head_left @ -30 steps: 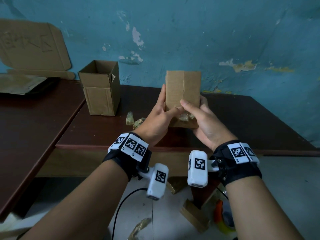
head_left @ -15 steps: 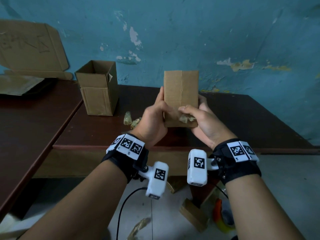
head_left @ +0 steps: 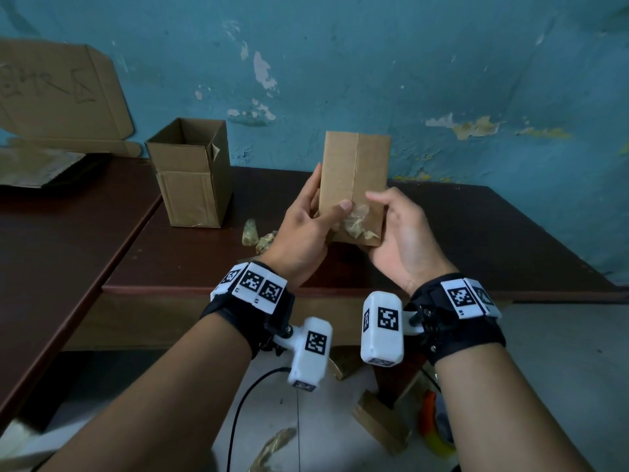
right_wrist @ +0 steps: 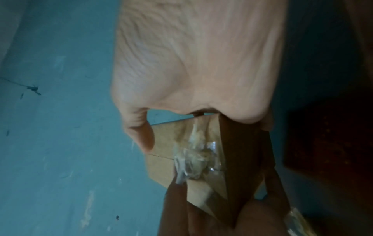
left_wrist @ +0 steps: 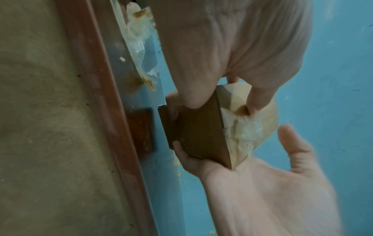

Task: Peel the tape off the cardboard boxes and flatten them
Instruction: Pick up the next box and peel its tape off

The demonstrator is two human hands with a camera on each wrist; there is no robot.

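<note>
While held upright above the counter (head_left: 510, 233), small closed box (head_left: 355, 185) gripped on both sides: left hand (head_left: 303, 229) wrapped round it, thumb pressing crumpled tape (head_left: 355, 223) near the bottom; right hand (head_left: 398, 240) cupping the other side, thumb lifted off. Fingers behind hidden from the head view. Seen only by the left wrist: right fingers (left_wrist: 181, 153) curling round the back. Right wrist picture blurry. Open box (head_left: 190, 175) standing farther left.

A plain brown cardboard box (head_left: 354, 172) carries yellowish clear tape (head_left: 355, 221); at eleven o'clock, the blue wall (head_left: 442, 63) peels white.
</note>
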